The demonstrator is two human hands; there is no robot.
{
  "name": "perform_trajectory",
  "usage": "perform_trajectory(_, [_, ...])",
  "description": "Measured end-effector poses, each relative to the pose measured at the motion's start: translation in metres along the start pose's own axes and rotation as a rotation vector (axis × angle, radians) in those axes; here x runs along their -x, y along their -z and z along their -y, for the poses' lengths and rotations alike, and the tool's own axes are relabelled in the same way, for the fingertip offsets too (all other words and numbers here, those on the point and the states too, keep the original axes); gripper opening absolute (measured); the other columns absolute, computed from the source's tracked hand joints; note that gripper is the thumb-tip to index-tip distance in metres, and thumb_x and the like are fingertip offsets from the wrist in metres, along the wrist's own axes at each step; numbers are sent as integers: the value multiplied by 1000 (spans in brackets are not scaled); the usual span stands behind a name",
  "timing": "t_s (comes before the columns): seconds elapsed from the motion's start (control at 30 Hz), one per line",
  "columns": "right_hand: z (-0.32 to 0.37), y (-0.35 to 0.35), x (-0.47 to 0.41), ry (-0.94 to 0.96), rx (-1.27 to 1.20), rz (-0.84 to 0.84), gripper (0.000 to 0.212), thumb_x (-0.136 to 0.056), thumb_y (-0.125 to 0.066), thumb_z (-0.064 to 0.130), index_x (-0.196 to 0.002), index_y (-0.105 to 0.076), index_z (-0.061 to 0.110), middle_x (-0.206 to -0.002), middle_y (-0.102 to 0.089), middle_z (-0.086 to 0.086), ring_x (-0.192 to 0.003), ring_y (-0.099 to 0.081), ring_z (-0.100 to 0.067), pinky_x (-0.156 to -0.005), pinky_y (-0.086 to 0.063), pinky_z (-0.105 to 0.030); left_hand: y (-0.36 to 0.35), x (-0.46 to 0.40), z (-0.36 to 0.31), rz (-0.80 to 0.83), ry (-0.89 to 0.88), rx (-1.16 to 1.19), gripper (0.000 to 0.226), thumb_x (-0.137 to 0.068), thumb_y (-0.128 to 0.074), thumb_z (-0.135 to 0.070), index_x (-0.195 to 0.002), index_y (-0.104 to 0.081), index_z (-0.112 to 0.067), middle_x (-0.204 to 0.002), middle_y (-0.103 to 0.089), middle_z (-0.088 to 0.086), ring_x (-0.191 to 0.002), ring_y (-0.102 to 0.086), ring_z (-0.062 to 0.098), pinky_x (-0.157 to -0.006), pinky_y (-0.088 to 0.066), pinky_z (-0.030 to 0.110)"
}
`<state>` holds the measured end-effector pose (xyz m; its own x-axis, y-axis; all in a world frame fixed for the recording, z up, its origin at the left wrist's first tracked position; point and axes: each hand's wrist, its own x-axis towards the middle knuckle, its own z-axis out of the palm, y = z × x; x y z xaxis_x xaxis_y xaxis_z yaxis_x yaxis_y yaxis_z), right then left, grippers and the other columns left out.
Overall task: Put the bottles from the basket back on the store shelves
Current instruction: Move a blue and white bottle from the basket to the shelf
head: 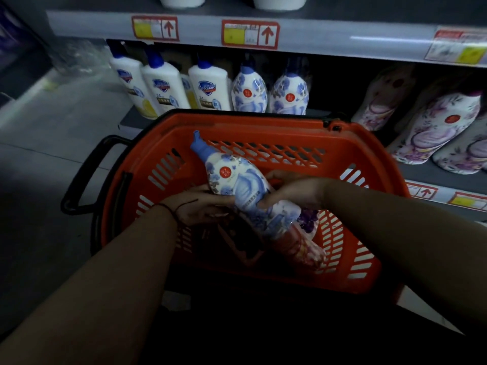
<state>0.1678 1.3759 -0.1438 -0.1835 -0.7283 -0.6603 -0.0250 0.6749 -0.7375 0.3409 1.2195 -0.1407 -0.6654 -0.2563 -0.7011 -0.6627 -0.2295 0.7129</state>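
Observation:
A blue-and-white floral bottle with a blue cap lies tilted over the orange basket, cap pointing up-left. My left hand holds its left side from below. My right hand grips its lower body, fingers curled round it. Under it in the basket lie a red-patterned bottle and a purple one, partly hidden. Two matching blue floral bottles stand on the shelf just behind the basket.
White bottles with blue caps stand left of the blue floral ones. Purple floral bottles fill the shelf at right. The basket's black handle sticks out to the left over grey floor. Price tags line the shelf edge above.

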Motion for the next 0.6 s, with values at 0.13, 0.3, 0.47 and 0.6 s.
perform_trajectory(0.13, [10,2,16,31,-66,3,74,-55,-88,34,-120,-52,28,-129,-54,6,-121,-51,-20,-105,-42,-43,2,1,-6,31,-78,131,81,-43,-93,-36,-117,-65,-20,-115,-69,8,-95,-67,24,-85,-52,36])
perform_trajectory(0.3, [22,7,46,78,-120,-45,55,-73,-80,21,-119,-50,28,-118,-63,7,-105,-63,-13,-80,-52,-28,-13,9,-28,-35,-174,262,59,-62,-77,-27,-118,-62,-22,-112,-71,5,-102,-67,26,-92,-52,41])
perform_trajectory(0.47, [32,20,83,121,-124,-160,65,-65,-85,19,-122,-53,23,-120,-65,1,-106,-65,-17,-88,-55,-40,-36,24,-55,-35,-301,229,48,-66,-75,-29,-113,-67,-19,-111,-72,5,-103,-68,24,-93,-50,42])
perform_trajectory(0.6, [24,40,125,150,-109,-220,76,-48,-89,33,-117,-59,24,-119,-68,-3,-110,-65,-24,-97,-48,-55,-72,33,-78,14,-323,175,24,-82,-69,-22,-105,-69,-16,-100,-75,4,-93,-71,21,-81,-55,36])
